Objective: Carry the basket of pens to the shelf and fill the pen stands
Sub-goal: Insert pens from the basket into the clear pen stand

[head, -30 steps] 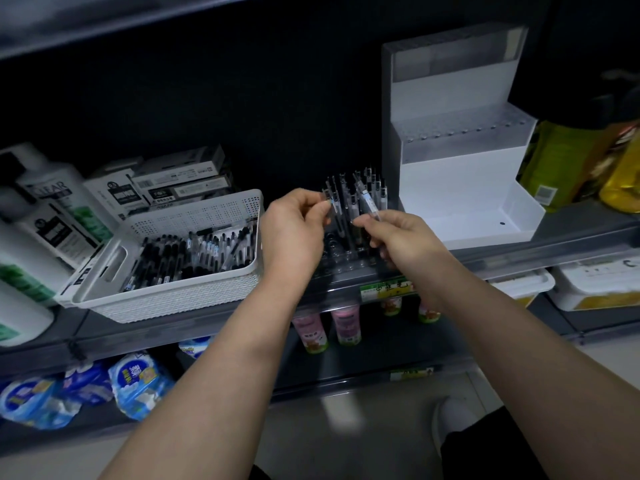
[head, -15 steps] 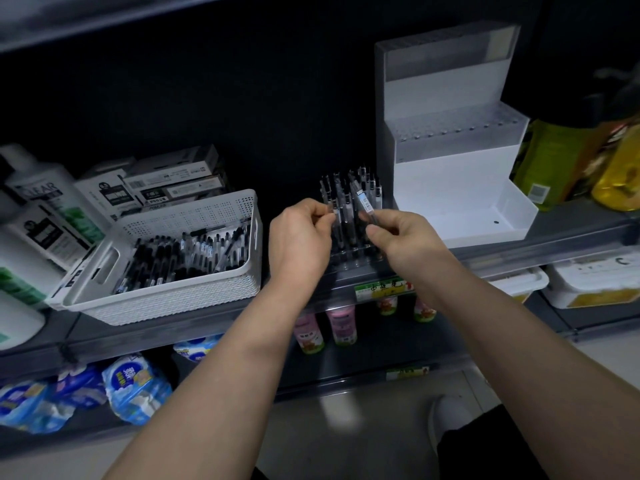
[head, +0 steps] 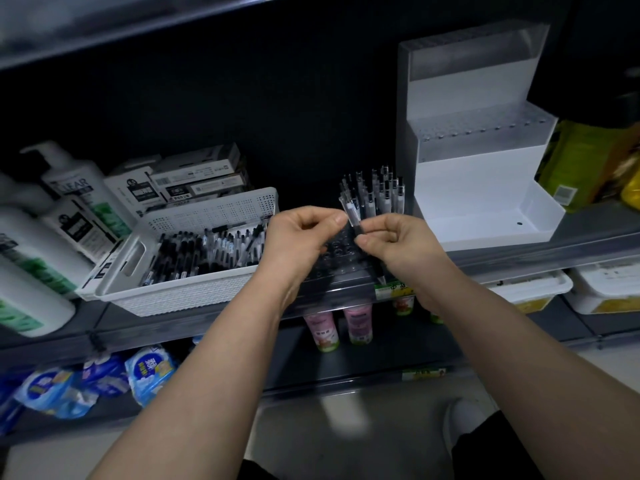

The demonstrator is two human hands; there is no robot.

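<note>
A single pen (head: 352,216) is held tilted in front of the pen stand (head: 341,258), its clear upper end leaning far and left. Its tip pokes out below the right hand (head: 401,242). The pen is pinched by the right hand between thumb and forefinger at the dark grip, with the other fingers curled in. The left hand (head: 301,237) is held just left of it with its fingers curled and its thumb tip against the upper part of the pen. Whether that hand actually grips the pen cannot be told.

The far rows of the pen stand are filled with upright pens (head: 379,197), while open holes are seen in the near rows between the two hands.

The white basket (head: 194,294) is set on the shelf (head: 526,258) just left of the left hand, with many loose pens (head: 207,249) lying inside.

A white stepped stand (head: 478,188) is placed to the right of the pen stand. Pump bottles (head: 69,188) and small boxes (head: 188,180) are kept left of and behind the basket. Yellow-green bottles (head: 581,161) are seen at the far right. Pink bottles (head: 358,323) and blue packs (head: 147,372) are stored on the lower shelves.
</note>
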